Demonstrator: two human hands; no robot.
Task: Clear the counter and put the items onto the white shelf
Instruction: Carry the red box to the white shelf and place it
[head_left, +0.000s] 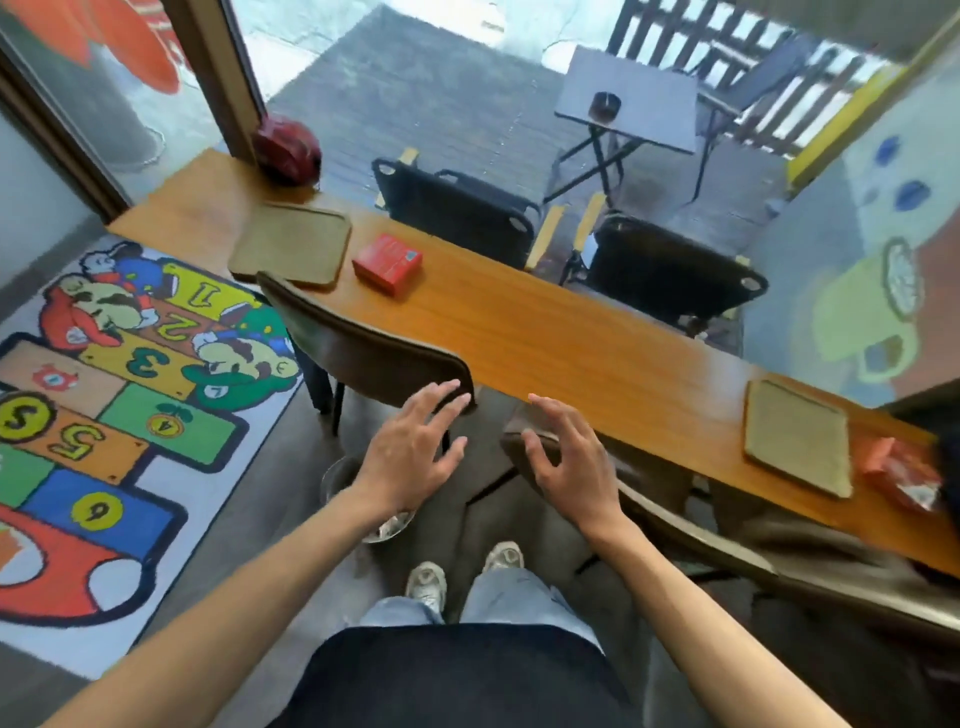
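Rug (119, 374) had hopscotch numbers 1–6. Long wooden worktop (571, 338) by the window carried a red box (388, 261), label unreadable. Both hands, left (415, 447) and right (563, 457), were spread open, holding nothing.

Chair backs (363, 343) before counter (571, 332)

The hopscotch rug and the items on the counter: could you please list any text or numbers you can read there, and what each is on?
"1", "2", "3", "4", "5", "6": one per panel of the hopscotch rug, upside down in this view.
"L": green cap of a figure on the rug.
Red box on the counter: print too blurred to read.
Orange packet: unreadable.
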